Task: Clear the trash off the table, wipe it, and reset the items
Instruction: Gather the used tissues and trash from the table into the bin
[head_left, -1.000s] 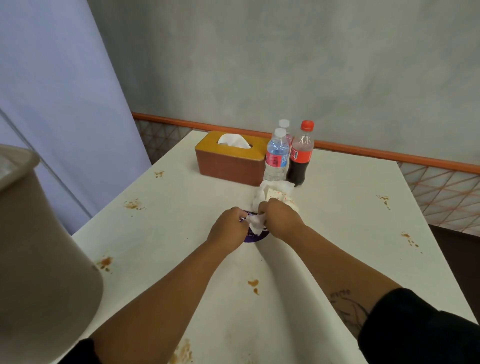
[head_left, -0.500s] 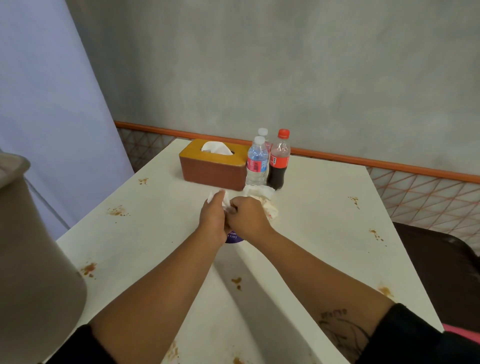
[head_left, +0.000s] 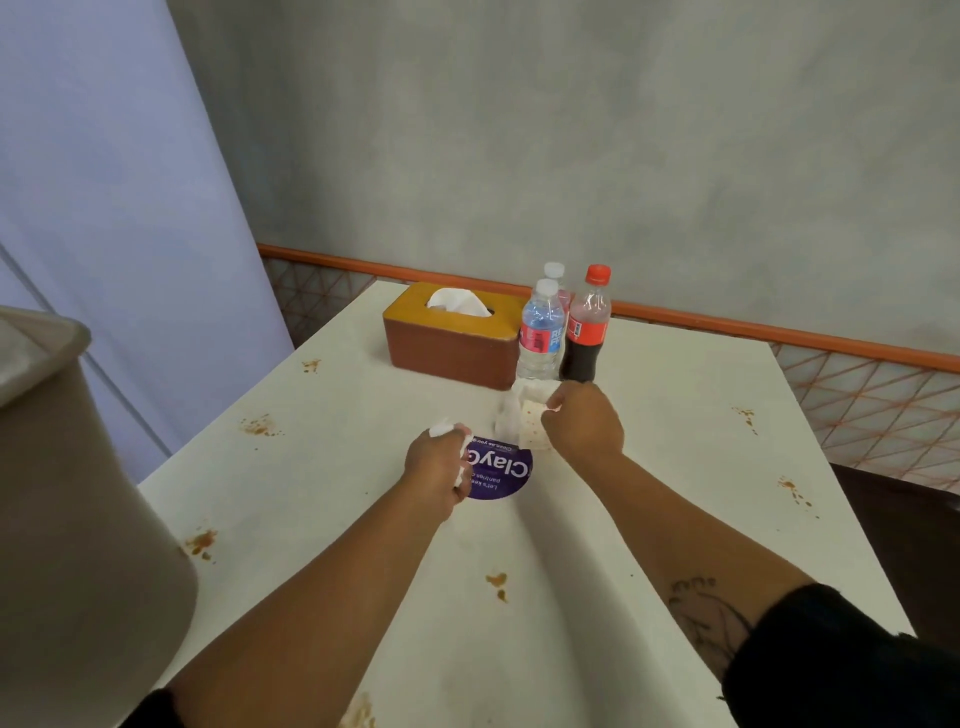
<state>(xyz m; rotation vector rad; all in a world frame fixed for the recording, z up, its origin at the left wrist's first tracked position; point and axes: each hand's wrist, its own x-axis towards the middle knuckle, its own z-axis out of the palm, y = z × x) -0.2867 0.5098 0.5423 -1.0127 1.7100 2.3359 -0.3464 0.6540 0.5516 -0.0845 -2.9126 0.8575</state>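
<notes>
On stained table (head_left: 675, 441), left hand (head_left: 435, 467) clenching tissue wad (head_left: 441, 429), right hand (head_left: 584, 423) pinching napkin (head_left: 529, 427), lengthwise toward bottles (head_left: 541, 332)

Eatery or canteen, likely. Stained white table (head_left: 675, 467) with tissue box (head_left: 452, 348), drink bottles (head_left: 584, 332), purple clean-as-you-go sticker (head_left: 501, 475) mid-table.

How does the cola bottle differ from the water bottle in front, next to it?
The cola bottle has a red cap; the front water bottle has a white one. The cola bottle holds dark liquid low down; the front water bottle looks clear. Both stand upright and capped, beside the tissue box.
</notes>
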